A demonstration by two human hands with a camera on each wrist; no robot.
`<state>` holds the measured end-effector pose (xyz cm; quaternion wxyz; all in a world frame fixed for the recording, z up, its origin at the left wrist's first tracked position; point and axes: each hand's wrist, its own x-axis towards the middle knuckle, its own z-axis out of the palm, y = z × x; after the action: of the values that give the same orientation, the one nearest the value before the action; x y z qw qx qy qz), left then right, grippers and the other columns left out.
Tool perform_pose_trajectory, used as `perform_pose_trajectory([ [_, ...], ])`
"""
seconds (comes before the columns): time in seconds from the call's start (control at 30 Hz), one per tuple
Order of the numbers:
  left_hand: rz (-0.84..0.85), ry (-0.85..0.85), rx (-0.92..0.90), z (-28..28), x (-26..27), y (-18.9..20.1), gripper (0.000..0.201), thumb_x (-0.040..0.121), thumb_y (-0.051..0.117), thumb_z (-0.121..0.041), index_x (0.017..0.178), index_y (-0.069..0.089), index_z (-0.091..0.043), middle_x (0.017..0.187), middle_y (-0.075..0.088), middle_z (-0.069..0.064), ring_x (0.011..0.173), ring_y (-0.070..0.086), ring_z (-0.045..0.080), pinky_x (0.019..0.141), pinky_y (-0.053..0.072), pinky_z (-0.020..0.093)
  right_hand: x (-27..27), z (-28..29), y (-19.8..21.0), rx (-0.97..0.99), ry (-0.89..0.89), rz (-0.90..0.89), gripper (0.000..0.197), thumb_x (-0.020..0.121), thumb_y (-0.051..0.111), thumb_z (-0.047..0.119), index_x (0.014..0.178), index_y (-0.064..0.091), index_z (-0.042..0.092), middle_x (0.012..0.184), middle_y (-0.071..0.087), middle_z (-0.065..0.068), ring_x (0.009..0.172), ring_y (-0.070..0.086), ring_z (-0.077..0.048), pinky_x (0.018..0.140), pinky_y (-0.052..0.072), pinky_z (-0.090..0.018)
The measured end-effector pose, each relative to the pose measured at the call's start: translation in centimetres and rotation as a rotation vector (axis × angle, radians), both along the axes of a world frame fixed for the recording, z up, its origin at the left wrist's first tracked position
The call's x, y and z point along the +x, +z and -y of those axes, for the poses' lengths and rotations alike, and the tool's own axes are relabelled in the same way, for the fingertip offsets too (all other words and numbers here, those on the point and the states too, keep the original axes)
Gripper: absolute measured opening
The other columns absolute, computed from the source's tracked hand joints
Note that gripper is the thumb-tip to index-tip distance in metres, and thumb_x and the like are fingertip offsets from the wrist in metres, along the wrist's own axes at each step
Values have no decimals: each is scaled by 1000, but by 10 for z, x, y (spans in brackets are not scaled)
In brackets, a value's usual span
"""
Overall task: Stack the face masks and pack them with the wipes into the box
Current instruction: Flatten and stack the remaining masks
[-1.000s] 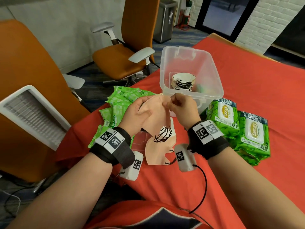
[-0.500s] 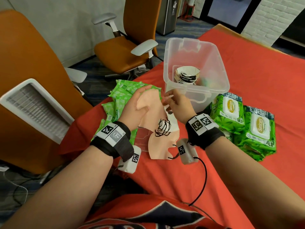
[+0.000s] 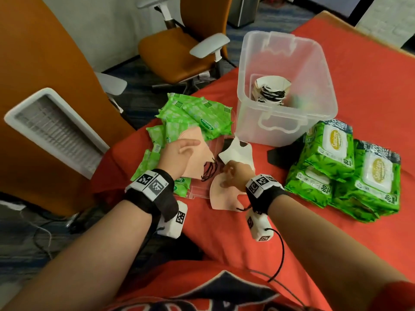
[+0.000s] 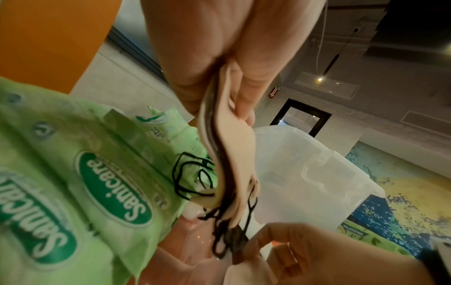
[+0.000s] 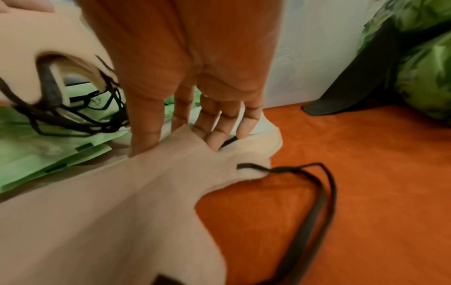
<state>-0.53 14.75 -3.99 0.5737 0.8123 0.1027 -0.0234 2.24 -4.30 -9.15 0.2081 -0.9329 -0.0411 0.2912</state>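
My left hand [image 3: 189, 147] holds a stack of peach face masks [image 3: 197, 162] just above the table, thumb on top, black ear loops [image 3: 210, 172] dangling; the left wrist view shows that stack [image 4: 231, 154] edge-on between thumb and fingers. My right hand [image 3: 225, 179] is down on a single peach mask [image 3: 222, 197] lying on the red cloth, and its thumb and fingers [image 5: 214, 135] pinch the mask's upper edge [image 5: 182, 131]. A white mask [image 3: 237, 151] lies just beyond. The clear box [image 3: 318, 70] holds some masks [image 3: 271, 90].
Small green wipe packs [image 3: 197, 117] are heaped left of the box. Large green wipe packs [image 3: 350, 167] are stacked at the right. A black mask [image 3: 278, 153] lies in front of the box. Orange chairs [image 3: 175, 48] stand beyond the table's left edge.
My right hand has let go of the stack and dropped to the peach mask on the table. The left hand has lowered the stack and moved it left.
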Motion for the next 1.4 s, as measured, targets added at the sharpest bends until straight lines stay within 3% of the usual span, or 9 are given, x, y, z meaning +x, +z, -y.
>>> perform_pose_trajectory([
  [0.23, -64, 20, 3, 1, 3, -3, 26, 93, 49, -4, 112, 66, -9, 121, 60, 7, 106, 53, 11, 78, 39, 14, 13, 8, 26, 188, -73, 120, 60, 72, 77, 13, 127, 51, 14, 81, 50, -2, 77, 48, -18, 59, 34, -18],
  [0.4, -121, 57, -121, 10, 4, 8, 38, 98, 40, -35, 107, 69, -14, 112, 54, -7, 113, 49, 13, 91, 32, 24, 17, 17, 68, 984, -303, 6, 44, 68, 70, -14, 105, 60, 6, 70, 64, 1, 65, 58, -7, 65, 50, -18],
  [0.5, -200, 6, -349, 20, 2, 19, 53, 94, 31, -53, 97, 71, -18, 108, 67, 3, 106, 60, 23, 88, 44, 32, 16, 11, 81, 1090, -288, -33, 43, 64, 70, -15, 94, 59, 15, 66, 69, 3, 62, 63, -6, 65, 53, -20],
  [0.6, -207, -83, -466, 32, 1, 30, 42, 79, 55, -57, 92, 70, -19, 95, 71, 7, 94, 66, 23, 83, 50, 33, 14, 5, 86, 1016, -305, 56, 41, 69, 67, -17, 90, 53, 15, 58, 64, 6, 51, 58, -1, 54, 49, -16],
  [0.8, -105, -221, -354, 38, 2, 27, 30, 85, 59, 2, 114, 57, -6, 94, 66, 1, 78, 64, 6, 81, 52, 25, 16, -3, 89, 959, -360, 212, 44, 67, 74, -11, 82, 45, 19, 65, 54, -1, 50, 50, -4, 52, 43, -20],
  [0.93, 2, -233, -247, 32, 1, 22, 50, 85, 58, 5, 129, 43, -12, 111, 57, -4, 99, 57, 4, 95, 45, 26, 17, -10, 89, 863, -354, 250, 43, 68, 77, -3, 82, 44, 20, 64, 52, 2, 54, 48, -11, 55, 41, -25],
  [1.07, 102, -220, -190, 20, -1, 20, 77, 83, 51, 16, 141, 24, -26, 127, 32, -27, 103, 32, -35, 85, 26, -8, 21, -4, 71, 601, -275, 397, 26, 78, 71, 10, 96, 51, 11, 73, 55, -1, 64, 52, -17, 60, 38, -25],
  [1.17, 114, -154, -114, 9, -2, 15, 66, 83, 50, 16, 126, 41, -33, 133, 39, -16, 120, 35, -11, 98, 25, -3, 25, 18, 40, 174, -71, 354, 45, 72, 74, 11, 113, 56, 11, 110, 53, -12, 99, 53, -28, 82, 40, -28],
  [1.4, 28, -32, -100, 0, -2, 3, 43, 85, 47, 11, 93, 65, -27, 103, 63, -9, 71, 48, 4, 59, 38, 6, 10, 44, -1, -319, 230, 100, 75, 74, 71, 29, 139, 35, 26, 149, 27, -1, 130, 33, -31, 103, 37, -43],
])
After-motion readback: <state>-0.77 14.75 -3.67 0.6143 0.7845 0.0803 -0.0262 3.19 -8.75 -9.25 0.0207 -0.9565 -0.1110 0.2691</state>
